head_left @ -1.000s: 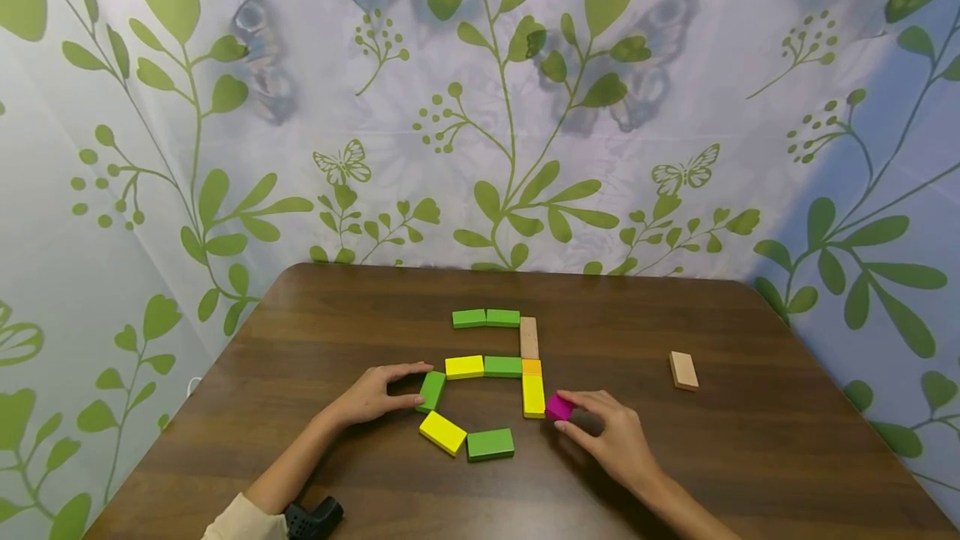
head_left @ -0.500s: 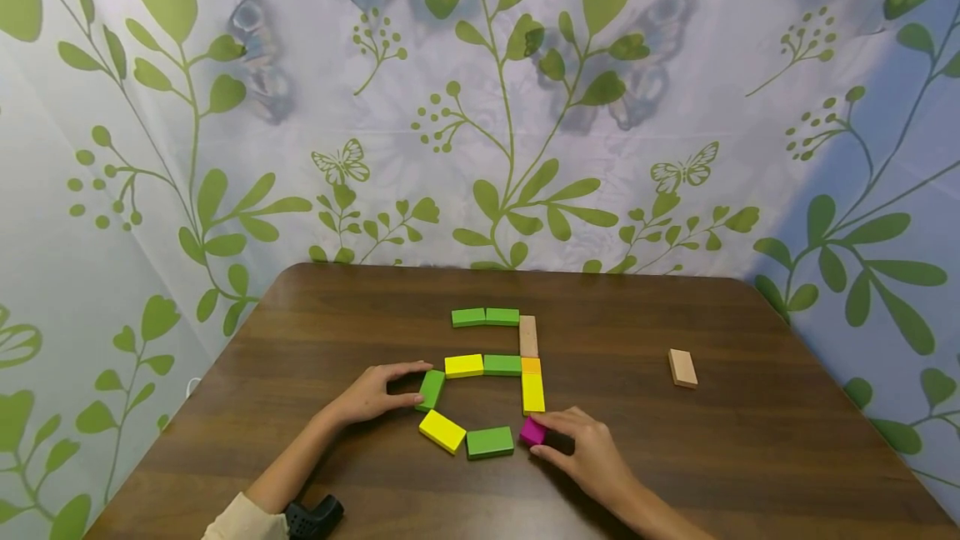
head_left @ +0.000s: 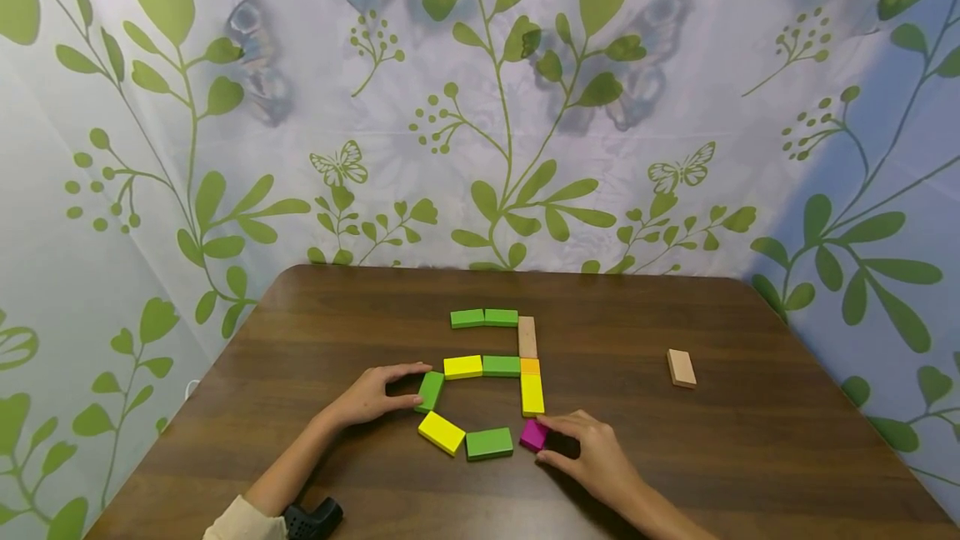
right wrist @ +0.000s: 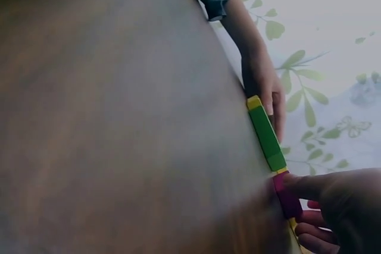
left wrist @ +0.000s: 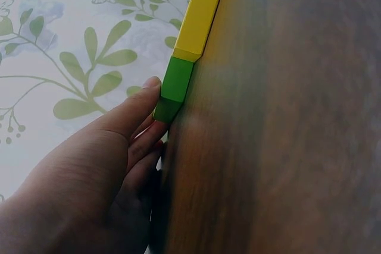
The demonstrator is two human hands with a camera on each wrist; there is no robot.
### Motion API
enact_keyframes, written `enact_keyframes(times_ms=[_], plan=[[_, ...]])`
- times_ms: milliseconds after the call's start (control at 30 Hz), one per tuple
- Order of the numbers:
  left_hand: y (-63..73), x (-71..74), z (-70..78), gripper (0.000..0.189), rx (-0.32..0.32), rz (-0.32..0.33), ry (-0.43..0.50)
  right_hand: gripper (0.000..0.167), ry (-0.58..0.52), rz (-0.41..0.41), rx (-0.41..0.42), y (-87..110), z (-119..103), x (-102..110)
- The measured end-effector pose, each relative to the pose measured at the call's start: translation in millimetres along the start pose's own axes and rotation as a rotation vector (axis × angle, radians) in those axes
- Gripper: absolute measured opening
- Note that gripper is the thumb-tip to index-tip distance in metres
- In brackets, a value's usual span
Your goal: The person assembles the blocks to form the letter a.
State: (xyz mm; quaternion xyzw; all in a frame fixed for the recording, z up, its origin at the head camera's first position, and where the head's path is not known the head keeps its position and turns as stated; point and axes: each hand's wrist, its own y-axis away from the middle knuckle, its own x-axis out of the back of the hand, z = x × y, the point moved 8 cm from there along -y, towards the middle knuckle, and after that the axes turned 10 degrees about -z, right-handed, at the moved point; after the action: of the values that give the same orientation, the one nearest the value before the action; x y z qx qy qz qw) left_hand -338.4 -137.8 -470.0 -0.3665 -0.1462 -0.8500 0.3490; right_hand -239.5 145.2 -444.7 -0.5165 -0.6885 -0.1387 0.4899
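Note:
My left hand (head_left: pixel 372 394) holds a green block (head_left: pixel 431 392) by its ends, thumb at the near end and a finger at the far end. In the left wrist view the thumb lies against that green block (left wrist: pixel 177 80), beside a yellow block (left wrist: pixel 202 16). My right hand (head_left: pixel 592 450) pinches a magenta block (head_left: pixel 533 435) between thumb and fingers. That magenta block sits just below a standing column's yellow block (head_left: pixel 532 394) and right of a green block (head_left: pixel 490 444), with a small gap to the latter. A yellow block (head_left: pixel 442 432) lies between the two green ones.
Farther back lie a yellow block (head_left: pixel 462 367), a green block (head_left: pixel 501 366), an orange block (head_left: pixel 529 366), a plain wooden block (head_left: pixel 527 337) and two green blocks (head_left: pixel 483 318). Another wooden block (head_left: pixel 681 368) lies alone at right on the brown table (head_left: pixel 750 457).
My right hand has carried the magenta block left and toward me, from beside the yellow block to below it. Over the last half second it barely moves. The left hand stays put.

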Motion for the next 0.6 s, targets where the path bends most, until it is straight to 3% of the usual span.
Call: enact_keyframes(times_ms=[233,600], plan=[[0.8,0.9,-0.5,0.052,0.002,0.003,0.007,0.034,0.003,-0.014,-0.060,0.3,0.7,0.8],[-0.1,0.5,-0.9,0.054,0.019,-0.007,0.024,0.029,-0.010,0.032,-0.030,-6.2,-3.9,-1.6]])
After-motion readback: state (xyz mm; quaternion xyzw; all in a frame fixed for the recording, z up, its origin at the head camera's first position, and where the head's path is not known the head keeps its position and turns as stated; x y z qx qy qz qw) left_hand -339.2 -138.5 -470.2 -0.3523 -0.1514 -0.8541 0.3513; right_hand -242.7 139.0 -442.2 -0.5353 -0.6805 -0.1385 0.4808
